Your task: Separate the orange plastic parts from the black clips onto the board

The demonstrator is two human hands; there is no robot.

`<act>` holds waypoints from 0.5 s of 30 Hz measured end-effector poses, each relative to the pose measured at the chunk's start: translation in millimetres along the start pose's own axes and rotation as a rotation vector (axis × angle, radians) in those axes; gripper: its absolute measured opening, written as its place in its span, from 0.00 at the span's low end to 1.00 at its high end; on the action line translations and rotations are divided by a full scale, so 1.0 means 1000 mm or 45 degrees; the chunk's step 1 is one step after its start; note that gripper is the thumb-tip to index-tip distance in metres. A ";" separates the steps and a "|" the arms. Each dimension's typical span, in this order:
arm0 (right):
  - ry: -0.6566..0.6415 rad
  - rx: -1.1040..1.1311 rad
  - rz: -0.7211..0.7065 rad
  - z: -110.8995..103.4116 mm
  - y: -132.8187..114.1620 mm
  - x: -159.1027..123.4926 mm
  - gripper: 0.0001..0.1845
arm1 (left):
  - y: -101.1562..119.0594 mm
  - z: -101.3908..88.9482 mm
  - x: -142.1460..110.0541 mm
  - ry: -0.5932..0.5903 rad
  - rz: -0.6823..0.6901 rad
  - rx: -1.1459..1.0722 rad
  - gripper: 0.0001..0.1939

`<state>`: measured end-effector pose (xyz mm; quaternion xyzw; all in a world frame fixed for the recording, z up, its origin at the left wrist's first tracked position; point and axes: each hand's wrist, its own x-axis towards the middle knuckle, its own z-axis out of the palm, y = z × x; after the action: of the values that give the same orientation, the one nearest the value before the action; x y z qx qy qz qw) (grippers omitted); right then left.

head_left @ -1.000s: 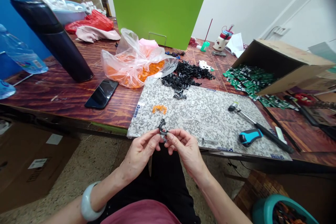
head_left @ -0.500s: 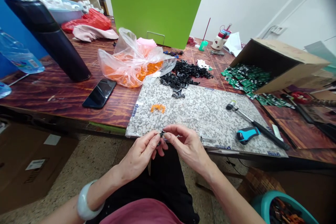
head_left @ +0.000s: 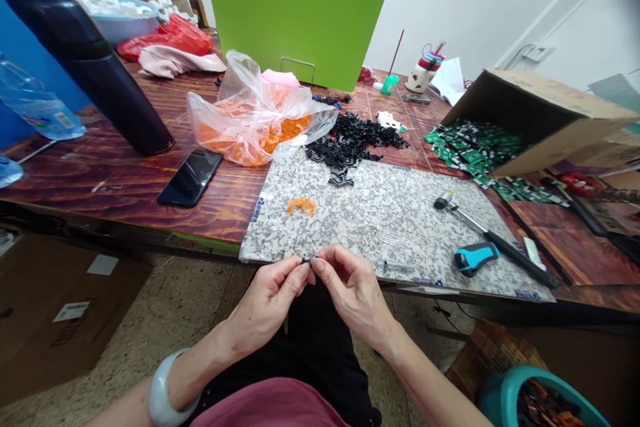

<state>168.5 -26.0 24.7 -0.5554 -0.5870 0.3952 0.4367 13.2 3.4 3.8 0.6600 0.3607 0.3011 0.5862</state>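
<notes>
Fingertip to fingertip, my left hand (head_left: 270,293) and my right hand (head_left: 353,290) pinch a small black plastic part (head_left: 307,260) between them, just in front of the table edge. Most of that part is covered by my thumbs and fingers. Beyond them lies a speckled grey stone-pattern board (head_left: 360,220). On it rest a few orange plastic pieces (head_left: 302,205) and, at its back edge, a heap of black plastic parts (head_left: 345,140). A thin metal piece (head_left: 397,265) sits near the front edge, right of my right hand.
A small mallet (head_left: 493,237) and a blue-black tool handle (head_left: 475,258) lie on the board's right side. A carton (head_left: 560,100) spills green-and-white pieces (head_left: 475,147). Leftward are a plastic bag of orange parts (head_left: 250,123), a phone (head_left: 190,178) and a dark flask (head_left: 95,73). A teal bucket (head_left: 500,393) stands below right.
My fingers have closed in tighter around the small black part, with both hands a little lower and the right fingers more curled. The objects on the table have stayed put.
</notes>
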 end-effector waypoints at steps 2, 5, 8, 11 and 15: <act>0.021 -0.084 -0.029 0.002 -0.002 0.002 0.14 | 0.001 -0.004 0.000 -0.005 0.018 0.067 0.15; -0.080 -0.081 -0.001 0.002 -0.005 0.012 0.15 | 0.001 -0.012 0.001 0.015 -0.002 0.106 0.14; -0.213 -0.154 -0.066 -0.003 -0.003 0.033 0.13 | -0.001 -0.019 0.004 0.055 -0.098 -0.013 0.15; -0.088 -0.385 -0.232 -0.009 0.006 0.065 0.11 | 0.000 -0.024 0.006 0.141 -0.207 -0.201 0.15; 0.073 -0.881 -0.273 -0.009 0.023 0.103 0.14 | 0.003 -0.025 0.004 0.196 -0.317 -0.378 0.18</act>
<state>184.2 78.5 13.4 -0.6163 -0.7286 0.1095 0.2781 -5.1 20.6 10.1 0.4918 0.4348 0.3256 0.6805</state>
